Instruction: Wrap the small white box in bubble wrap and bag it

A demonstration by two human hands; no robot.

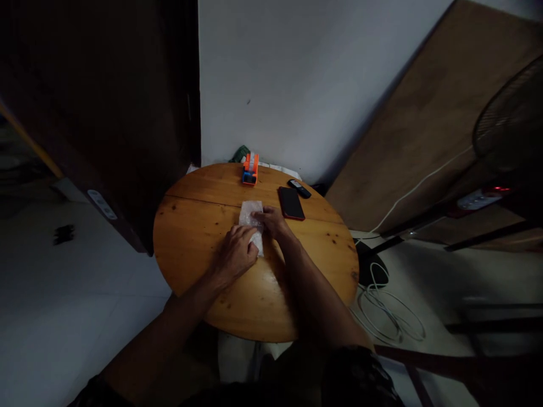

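Note:
A strip of whitish, see-through bubble wrap (pixel 251 210) lies on the round wooden table (pixel 195 226), its length pointing away from me. My left hand (pixel 238 250) closes over its left side toward the near end, with curled fingers. From the right, my right hand (pixel 275 221) grips the opposite edge, thumb laid across the top. Whether anything is wrapped inside is too dim to make out. Beyond the wrap stands an orange and blue tape dispenser (pixel 250 169) with a roll of clear tape.
A red-edged smartphone (pixel 291 203) lies right of my hands, with a dark handset or remote (pixel 299 188) behind it. The table's far edge is near a white wall (pixel 297 85). To the right are a fan (pixel 513 118) and a coiled white cable (pixel 390 314) on the floor.

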